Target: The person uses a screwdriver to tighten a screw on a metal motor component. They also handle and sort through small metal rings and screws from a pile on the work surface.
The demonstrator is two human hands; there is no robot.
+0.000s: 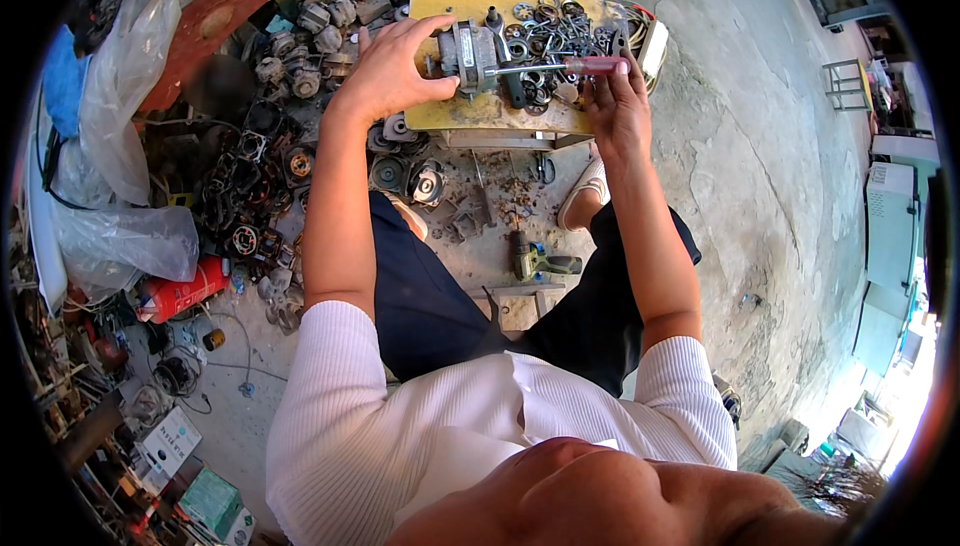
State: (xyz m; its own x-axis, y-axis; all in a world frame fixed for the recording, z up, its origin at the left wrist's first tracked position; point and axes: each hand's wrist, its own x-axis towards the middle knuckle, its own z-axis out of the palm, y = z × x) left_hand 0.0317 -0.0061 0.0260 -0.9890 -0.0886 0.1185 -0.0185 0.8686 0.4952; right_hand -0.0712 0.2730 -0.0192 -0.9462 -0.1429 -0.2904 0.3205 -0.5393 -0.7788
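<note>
A small grey electric motor [470,54] rests on a yellow work board [452,112]. My left hand [388,71] grips the motor from its left side. My right hand [615,106] is closed on a screwdriver with a pink handle [597,65]. The screwdriver's metal shaft runs left and its tip meets the motor's right side. Loose washers, rings and screws [545,31] lie on the board behind the screwdriver.
A heap of old motors and stators [280,136] covers the floor to the left. A cordless drill [540,262] lies between my legs. A red canister [185,294] and clear plastic bags [120,236] sit at far left. Bare concrete floor [760,146] spreads right.
</note>
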